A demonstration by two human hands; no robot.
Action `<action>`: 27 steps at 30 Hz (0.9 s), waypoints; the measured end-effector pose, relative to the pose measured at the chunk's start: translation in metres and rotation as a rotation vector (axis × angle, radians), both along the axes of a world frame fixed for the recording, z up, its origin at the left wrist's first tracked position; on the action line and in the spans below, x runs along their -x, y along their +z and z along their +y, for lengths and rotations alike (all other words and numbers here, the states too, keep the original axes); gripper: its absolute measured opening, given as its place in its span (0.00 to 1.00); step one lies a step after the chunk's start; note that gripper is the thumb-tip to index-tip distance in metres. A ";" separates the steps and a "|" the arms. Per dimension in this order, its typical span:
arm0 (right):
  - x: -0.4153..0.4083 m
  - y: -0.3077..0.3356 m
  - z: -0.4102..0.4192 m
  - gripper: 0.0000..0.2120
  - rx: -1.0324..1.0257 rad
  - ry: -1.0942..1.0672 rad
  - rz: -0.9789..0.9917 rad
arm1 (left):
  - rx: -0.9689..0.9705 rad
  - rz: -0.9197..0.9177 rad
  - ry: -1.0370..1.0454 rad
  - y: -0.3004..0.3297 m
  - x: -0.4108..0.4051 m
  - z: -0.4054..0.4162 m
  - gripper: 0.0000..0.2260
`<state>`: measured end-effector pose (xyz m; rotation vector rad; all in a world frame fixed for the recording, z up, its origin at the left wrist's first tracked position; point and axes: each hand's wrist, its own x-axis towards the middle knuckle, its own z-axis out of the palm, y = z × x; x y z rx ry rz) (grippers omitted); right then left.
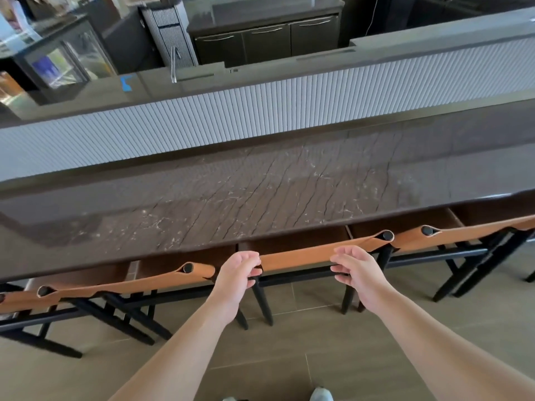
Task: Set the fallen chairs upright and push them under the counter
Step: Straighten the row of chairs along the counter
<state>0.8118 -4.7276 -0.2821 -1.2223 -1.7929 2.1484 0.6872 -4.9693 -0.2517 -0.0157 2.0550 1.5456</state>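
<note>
Two bare forearms reach forward from the bottom edge, above a tiled floor (362, 369) where the tip of a pale shoe (321, 394) shows. The left hand (236, 277) has its fingers curled round the left post of the middle chair (298, 257); that grip is clenched on the chair's frame just where the tan leather back strap begins. The right hand (357, 270) curls its fingers over the dark rail under the same strap, grasping the chair too. This chair stands upright, its back tight against the edge of the worktop (260, 192) and its black legs on the floor. Just left of it stands a second upright chair (127, 280), and to the right a third chair (451, 235), both likewise tucked under the dark veined worktop. Beyond the worktop rises a ribbed white panel (260, 117). Farther off are a tap (173, 65), a glass display case (63, 65) and dark cabinets (266, 41).
</note>
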 end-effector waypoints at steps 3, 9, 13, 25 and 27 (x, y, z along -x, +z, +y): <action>-0.003 -0.009 0.010 0.07 0.025 -0.005 0.009 | 0.025 0.000 0.021 -0.003 0.001 0.010 0.07; -0.002 -0.027 0.022 0.07 0.034 -0.044 -0.039 | 0.047 0.028 0.053 -0.013 0.017 0.024 0.06; 0.005 -0.029 0.035 0.07 -0.016 -0.068 -0.046 | 0.057 0.007 0.108 -0.020 0.033 0.036 0.06; 0.056 -0.008 0.066 0.08 -0.360 -0.011 -0.247 | 0.599 0.404 -0.289 -0.062 0.086 0.028 0.15; 0.065 -0.008 0.067 0.09 -0.400 -0.001 -0.275 | 0.607 0.472 -0.344 -0.067 0.092 0.025 0.16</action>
